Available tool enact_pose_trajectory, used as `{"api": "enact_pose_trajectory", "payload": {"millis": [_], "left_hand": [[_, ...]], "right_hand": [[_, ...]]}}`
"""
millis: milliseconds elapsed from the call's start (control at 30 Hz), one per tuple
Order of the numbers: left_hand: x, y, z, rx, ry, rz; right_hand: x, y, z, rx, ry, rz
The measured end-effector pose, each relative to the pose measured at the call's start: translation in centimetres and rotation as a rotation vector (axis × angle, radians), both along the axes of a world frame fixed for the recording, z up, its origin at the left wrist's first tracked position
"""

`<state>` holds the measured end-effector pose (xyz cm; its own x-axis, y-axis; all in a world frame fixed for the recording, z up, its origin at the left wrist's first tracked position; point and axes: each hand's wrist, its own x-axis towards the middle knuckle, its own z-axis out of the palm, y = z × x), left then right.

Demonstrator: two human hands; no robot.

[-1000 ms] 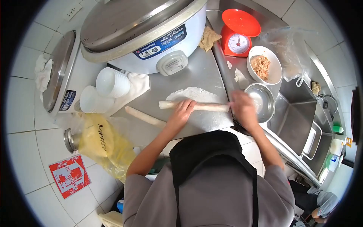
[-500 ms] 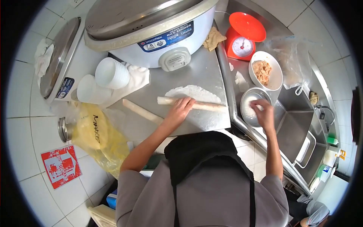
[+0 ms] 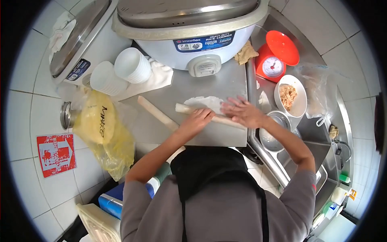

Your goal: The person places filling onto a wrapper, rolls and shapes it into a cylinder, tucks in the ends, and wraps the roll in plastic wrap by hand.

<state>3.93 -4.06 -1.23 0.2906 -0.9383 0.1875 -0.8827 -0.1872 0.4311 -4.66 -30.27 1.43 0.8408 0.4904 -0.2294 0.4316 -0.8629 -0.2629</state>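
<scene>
My left hand [image 3: 202, 117] lies over a long pale roll [image 3: 230, 120], its fingers curled on the top. Whether the roll is dough or wood I cannot tell. Behind it a white, floury patch [image 3: 200, 101] covers part of the steel table [image 3: 157, 135]. My right hand [image 3: 241, 112] is spread palm down over the right side of that patch, holding nothing. A second pale, smooth stick [image 3: 156, 112] lies slanted to the left, partly behind my left forearm. Beneath my right forearm, a metal bowl [image 3: 275, 139] with white powder is partly hidden.
A rice cooker [image 3: 201, 38] stands at the back, with stacked white cups [image 3: 132, 64] to its left. On the right are a red scale [image 3: 274, 66], a white bowl [image 3: 300, 109] of filling and a sink [image 3: 316, 151]. A yellow bag [image 3: 107, 133] hangs left.
My right hand has left the metal bowl, moved left over the white patch and opened from a pinch. My left hand stays on the roll. The whole view has shifted.
</scene>
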Motion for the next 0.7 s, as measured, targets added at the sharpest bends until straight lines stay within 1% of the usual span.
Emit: {"api": "enact_pose_trajectory", "payload": {"millis": [33, 67, 100, 167, 200, 233, 300, 333, 400, 467, 533, 567, 633, 700], "left_hand": [[0.0, 0.0, 0.0, -0.013, -0.034, 0.005], [-0.1, -0.1, -0.1, -0.028, -0.064, 0.014], [-0.4, 0.0, -0.1, -0.026, -0.056, 0.017], [-0.3, -0.2, -0.1, -0.075, 0.018, 0.034], [-0.3, -0.3, -0.1, -0.072, 0.020, 0.019], [-0.2, -0.3, -0.1, -0.059, 0.022, 0.015], [0.2, -0.3, 0.1, -0.053, 0.016, 0.005], [-0.2, -0.1, 0.2, -0.047, 0.042, 0.017], [-0.1, -0.4, 0.1, -0.054, 0.060, 0.027], [-0.4, -0.2, -0.4, -0.092, 0.030, 0.046], [-0.5, -0.2, -0.5, -0.086, 0.025, 0.051], [-0.4, -0.2, -0.5, -0.084, 0.011, 0.055], [-0.3, -0.3, -0.6, -0.093, 0.007, 0.053], [-0.4, -0.2, -0.5, -0.096, 0.005, 0.068]], "right_hand": [[0.8, -0.3, 0.1, -0.048, -0.028, -0.011], [1.1, -1.1, 0.5, -0.067, 0.000, -0.115], [1.1, -0.5, 0.8, -0.066, 0.008, -0.111], [1.5, 1.2, 1.1, 0.071, 0.025, -0.031], [1.6, 2.1, -0.1, 0.107, 0.035, 0.014], [1.1, 1.7, -0.4, 0.112, 0.033, -0.003], [0.0, -0.2, -0.5, -0.127, -0.038, -0.221], [-1.9, -1.7, 1.1, -0.045, -0.019, -0.437], [-7.9, -4.3, 2.0, -0.065, -0.097, -0.690], [-14.6, -4.6, 1.3, -0.363, -0.020, -0.848], [-20.1, -4.5, -1.5, -0.356, 0.036, -0.872], [-20.7, -4.1, -1.5, -0.356, 0.038, -0.874], [-20.2, -3.4, 0.1, -0.398, 0.145, -0.828], [-18.3, -3.4, 2.6, -0.428, 0.087, -0.854]]}}
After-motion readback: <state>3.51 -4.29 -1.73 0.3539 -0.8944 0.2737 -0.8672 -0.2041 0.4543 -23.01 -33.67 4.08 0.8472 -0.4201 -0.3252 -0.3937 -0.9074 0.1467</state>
